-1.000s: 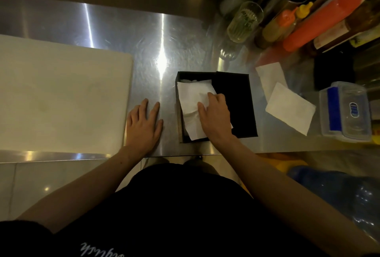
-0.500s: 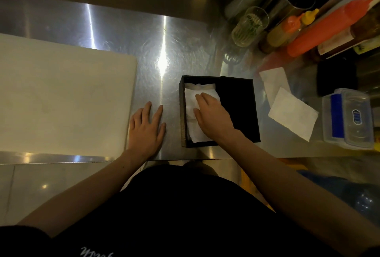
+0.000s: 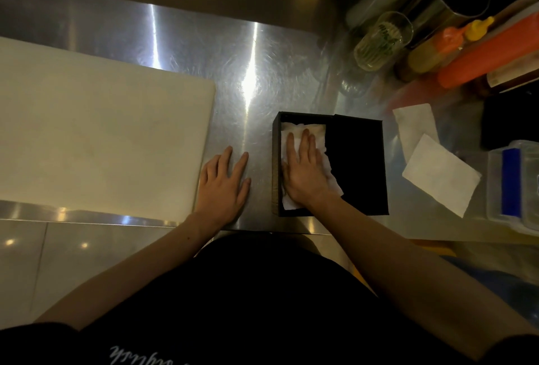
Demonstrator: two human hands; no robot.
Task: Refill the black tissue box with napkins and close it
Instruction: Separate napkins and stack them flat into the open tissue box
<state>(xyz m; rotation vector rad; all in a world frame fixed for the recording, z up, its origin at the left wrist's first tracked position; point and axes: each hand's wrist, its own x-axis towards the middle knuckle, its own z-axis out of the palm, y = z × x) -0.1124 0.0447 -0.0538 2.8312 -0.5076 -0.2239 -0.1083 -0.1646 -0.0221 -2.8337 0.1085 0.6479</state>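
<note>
Steel counter point(image 3: 262, 72), dim light. Black tissue box point(image 3: 358, 166) open, long axis left-right. Right hand point(image 3: 304, 172) flat, fingers spread, pressing napkins point(image 3: 303, 131) into its left half. Left hand point(image 3: 224, 186) splayed on counter. Spare napkins point(image 3: 440, 177) nearer right hand.

White script on the black shirt point(image 3: 262, 306) is upside down, unreadable.

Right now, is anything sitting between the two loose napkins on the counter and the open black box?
Nothing visible does. The loose napkins lie right of the black tissue box, with only bare steel counter between. The right hand presses flat on the napkins already inside.
</note>
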